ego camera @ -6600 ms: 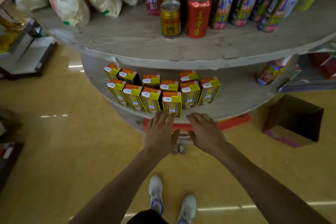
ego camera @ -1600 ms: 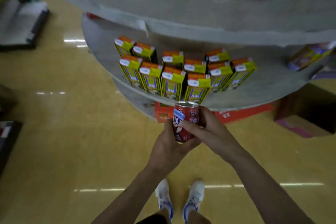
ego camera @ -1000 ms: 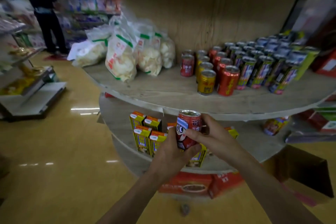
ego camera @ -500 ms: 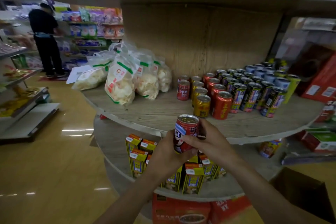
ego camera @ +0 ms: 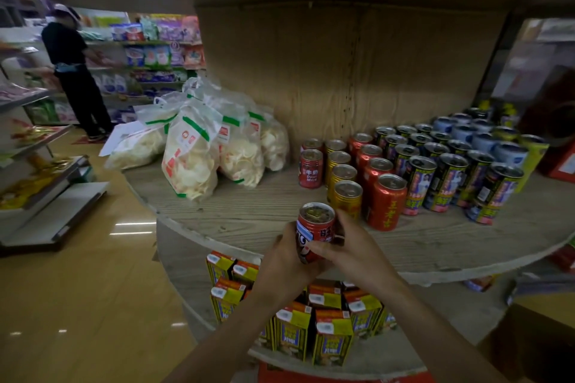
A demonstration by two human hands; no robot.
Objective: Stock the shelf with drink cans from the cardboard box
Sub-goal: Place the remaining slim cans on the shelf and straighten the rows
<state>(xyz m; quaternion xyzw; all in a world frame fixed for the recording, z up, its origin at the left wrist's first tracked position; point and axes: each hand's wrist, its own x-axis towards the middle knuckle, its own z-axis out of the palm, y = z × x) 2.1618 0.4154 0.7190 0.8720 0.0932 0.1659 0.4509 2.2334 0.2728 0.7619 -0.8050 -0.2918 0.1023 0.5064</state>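
Wooden shelf (ego camera: 249,218), one red can (ego camera: 315,227) upright between two hands (ego camera: 280,264) (ego camera: 351,255)

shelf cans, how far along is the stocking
Done: a matching can already stands on the shelf, left of the gold row.
In hand: a red can, upright in the grip of both the left hand and the right hand, over the shelf's front edge and not yet set down.
Left: placing it. How many more remain cannot be seen.
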